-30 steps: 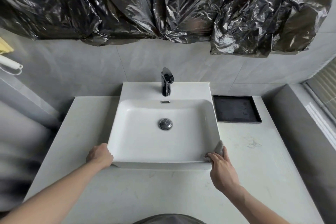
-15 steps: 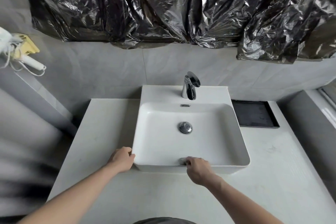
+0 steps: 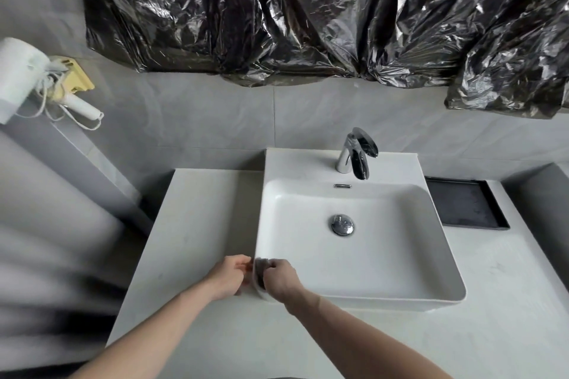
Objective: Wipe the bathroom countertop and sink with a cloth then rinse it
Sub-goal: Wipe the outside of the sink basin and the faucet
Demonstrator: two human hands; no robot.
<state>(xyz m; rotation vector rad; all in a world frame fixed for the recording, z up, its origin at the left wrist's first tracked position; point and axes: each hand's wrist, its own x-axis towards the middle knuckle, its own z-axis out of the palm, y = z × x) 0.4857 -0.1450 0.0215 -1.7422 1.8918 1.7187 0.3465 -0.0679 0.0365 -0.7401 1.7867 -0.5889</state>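
A white square sink (image 3: 400, 255) stands on a pale grey countertop (image 3: 197, 218), with a chrome faucet (image 3: 357, 154) at its back and a chrome drain plug (image 3: 342, 224) in the basin. My right hand (image 3: 281, 281) grips a small grey cloth (image 3: 261, 268) and holds it on the sink's front left corner rim. My left hand (image 3: 229, 278) rests against the outside of that same corner, fingers curled at the wall. Most of the cloth is hidden under my fingers.
A black tray (image 3: 465, 206) lies on the counter right of the sink. Crumpled black plastic sheeting (image 3: 308, 15) covers the wall above. A white hair dryer (image 3: 27, 77) with cord hangs on the left wall. A grey ledge (image 3: 535, 194) bounds the counter's right side.
My right hand slid the cloth leftward along the sink's front rim, from the right corner to the left corner. The view shifted left. My left hand stayed at the left corner.
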